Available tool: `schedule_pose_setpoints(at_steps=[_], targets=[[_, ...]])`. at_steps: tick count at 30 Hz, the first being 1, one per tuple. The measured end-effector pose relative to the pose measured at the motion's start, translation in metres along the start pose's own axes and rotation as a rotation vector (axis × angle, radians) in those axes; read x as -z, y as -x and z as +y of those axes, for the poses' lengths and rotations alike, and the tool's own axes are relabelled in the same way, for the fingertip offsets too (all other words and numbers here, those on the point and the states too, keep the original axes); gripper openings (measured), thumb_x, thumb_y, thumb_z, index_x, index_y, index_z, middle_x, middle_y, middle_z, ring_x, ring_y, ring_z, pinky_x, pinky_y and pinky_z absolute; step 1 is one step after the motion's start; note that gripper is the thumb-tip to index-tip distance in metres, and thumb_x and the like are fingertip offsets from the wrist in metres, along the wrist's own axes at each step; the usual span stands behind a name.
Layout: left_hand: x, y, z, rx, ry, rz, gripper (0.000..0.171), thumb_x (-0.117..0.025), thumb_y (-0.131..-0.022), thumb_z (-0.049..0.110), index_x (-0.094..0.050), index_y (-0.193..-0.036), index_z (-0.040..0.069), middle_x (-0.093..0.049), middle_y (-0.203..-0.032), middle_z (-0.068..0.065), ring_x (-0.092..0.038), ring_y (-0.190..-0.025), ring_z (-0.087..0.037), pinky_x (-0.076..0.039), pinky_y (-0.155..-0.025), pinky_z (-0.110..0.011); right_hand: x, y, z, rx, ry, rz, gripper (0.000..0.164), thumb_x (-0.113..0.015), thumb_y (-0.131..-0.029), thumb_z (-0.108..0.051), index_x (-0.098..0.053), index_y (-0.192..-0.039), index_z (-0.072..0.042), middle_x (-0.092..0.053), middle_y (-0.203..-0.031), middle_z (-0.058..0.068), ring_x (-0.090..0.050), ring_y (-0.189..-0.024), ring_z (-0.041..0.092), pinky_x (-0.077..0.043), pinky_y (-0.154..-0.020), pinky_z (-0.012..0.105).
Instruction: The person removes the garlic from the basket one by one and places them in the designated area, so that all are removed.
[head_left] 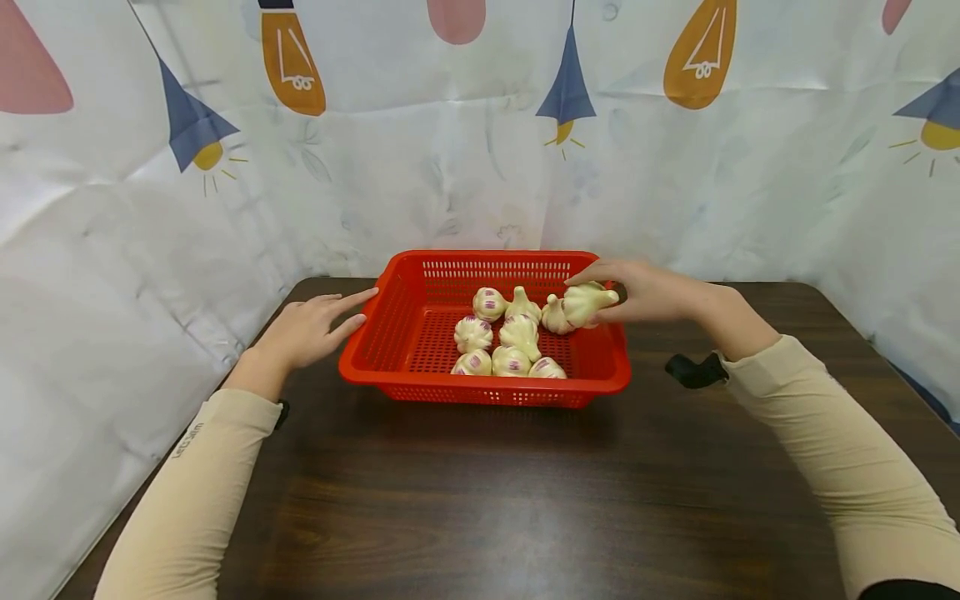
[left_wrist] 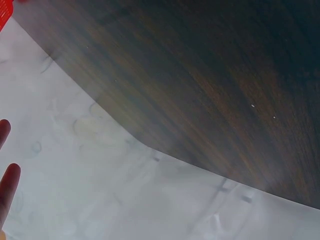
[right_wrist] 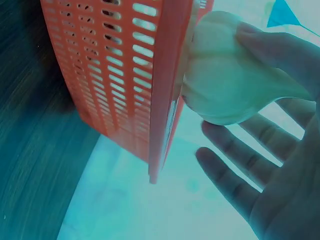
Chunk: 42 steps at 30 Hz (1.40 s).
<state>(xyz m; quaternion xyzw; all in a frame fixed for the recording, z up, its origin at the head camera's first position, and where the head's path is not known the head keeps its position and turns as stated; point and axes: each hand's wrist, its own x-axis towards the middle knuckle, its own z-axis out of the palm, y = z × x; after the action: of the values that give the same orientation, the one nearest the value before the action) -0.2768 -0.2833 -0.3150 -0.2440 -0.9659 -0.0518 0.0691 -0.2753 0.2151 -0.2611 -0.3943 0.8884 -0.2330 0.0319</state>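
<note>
Right hand (head_left: pixel 647 290) pinches rounded cream garlic bulb (head_left: pixel 585 303); loose grip might drop it. Left hand (head_left: pixel 302 332), straight-fingered, at red plastic basket (head_left: pixel 427 382), nine o'clock.

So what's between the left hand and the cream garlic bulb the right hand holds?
In the head view: the red plastic basket's left rim, a bare stretch of basket floor, then other purple-marked cream garlic bulbs.

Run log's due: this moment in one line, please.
right hand: holds garlic bulb at right end of basket | left hand: at left end | other bulbs: inside | table: under basket
</note>
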Motion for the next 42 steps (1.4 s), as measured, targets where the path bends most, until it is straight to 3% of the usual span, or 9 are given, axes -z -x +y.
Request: schedule_pose_setpoints(at_steps=[5, 12, 18, 21, 23, 30, 36, 42], targets=[[-0.001, 0.000, -0.001, -0.001, 0.003, 0.003, 0.055, -0.045, -0.109, 0.044, -0.042, -0.159, 0.021, -0.056, -0.144, -0.022, -0.049, -0.134, -0.044, -0.037, -0.104, -0.069, 0.004, 0.008, 0.003, -0.046, -0.017, 0.034, 0.051, -0.080, -0.090, -0.012, -0.063, -0.138, -0.005, -0.060, -0.137, 0.014, -0.055, -0.121, 0.031, -0.048, -0.098, 0.053], [-0.003, -0.001, -0.002, -0.007, 0.004, 0.026, 0.054, -0.046, -0.108, 0.043, -0.044, -0.158, 0.021, -0.058, -0.142, -0.023, -0.051, -0.132, -0.044, -0.039, -0.101, -0.068, 0.010, 0.021, 0.008, -0.117, -0.064, 0.103, 0.052, -0.080, -0.090, -0.010, -0.062, -0.139, -0.005, -0.062, -0.128, 0.011, -0.057, -0.107, 0.027, -0.051, -0.089, 0.049], [-0.001, -0.001, 0.000, -0.016, -0.010, 0.011, 0.054, -0.045, -0.109, 0.042, -0.043, -0.158, 0.020, -0.058, -0.142, -0.023, -0.051, -0.132, -0.045, -0.039, -0.101, -0.069, 0.014, 0.034, 0.016, -0.178, -0.077, 0.171, 0.068, -0.078, -0.092, -0.009, -0.047, -0.152, -0.007, -0.058, -0.136, 0.017, -0.057, -0.117, 0.035, -0.050, -0.093, 0.055], [-0.001, 0.000, 0.000, -0.008, -0.008, 0.001, 0.055, -0.045, -0.109, 0.042, -0.042, -0.159, 0.020, -0.057, -0.143, -0.024, -0.049, -0.133, -0.046, -0.038, -0.102, -0.069, 0.016, 0.039, 0.022, -0.192, -0.089, 0.225, 0.068, -0.078, -0.092, -0.008, -0.042, -0.150, -0.007, -0.058, -0.135, 0.017, -0.055, -0.120, 0.036, -0.047, -0.095, 0.055], [-0.002, 0.000, 0.000, -0.004, -0.006, 0.001, 0.055, -0.044, -0.109, 0.043, -0.042, -0.159, 0.020, -0.057, -0.143, -0.023, -0.049, -0.134, -0.046, -0.037, -0.103, -0.069, 0.017, 0.043, 0.026, -0.203, -0.087, 0.256, 0.064, -0.078, -0.092, -0.008, -0.044, -0.146, -0.006, -0.058, -0.131, 0.017, -0.053, -0.122, 0.036, -0.046, -0.094, 0.052], [-0.003, 0.001, -0.001, -0.008, 0.000, 0.020, 0.055, -0.045, -0.109, 0.043, -0.042, -0.159, 0.021, -0.058, -0.142, -0.023, -0.049, -0.133, -0.046, -0.037, -0.102, -0.070, 0.018, 0.059, 0.039, -0.254, -0.090, 0.316, 0.051, -0.076, -0.093, -0.008, -0.053, -0.139, -0.005, -0.059, -0.124, 0.015, -0.053, -0.117, 0.032, -0.046, -0.081, 0.015], [-0.002, 0.000, -0.001, -0.011, -0.004, 0.018, 0.054, -0.045, -0.109, 0.043, -0.043, -0.159, 0.021, -0.058, -0.142, -0.022, -0.050, -0.133, -0.045, -0.038, -0.102, -0.069, 0.014, 0.069, 0.054, -0.292, -0.130, 0.347, 0.050, -0.075, -0.094, -0.009, -0.055, -0.140, -0.004, -0.057, -0.128, 0.016, -0.059, -0.107, 0.030, -0.050, -0.074, 0.018], [-0.003, 0.001, -0.001, -0.012, -0.008, 0.020, 0.054, -0.045, -0.109, 0.042, -0.043, -0.159, 0.021, -0.058, -0.142, -0.022, -0.051, -0.133, -0.045, -0.038, -0.101, -0.069, 0.011, 0.081, 0.066, -0.383, -0.149, 0.353, 0.052, -0.071, -0.098, -0.018, -0.052, -0.145, -0.005, -0.054, -0.136, 0.019, -0.052, -0.122, 0.040, -0.048, -0.073, 0.021]])
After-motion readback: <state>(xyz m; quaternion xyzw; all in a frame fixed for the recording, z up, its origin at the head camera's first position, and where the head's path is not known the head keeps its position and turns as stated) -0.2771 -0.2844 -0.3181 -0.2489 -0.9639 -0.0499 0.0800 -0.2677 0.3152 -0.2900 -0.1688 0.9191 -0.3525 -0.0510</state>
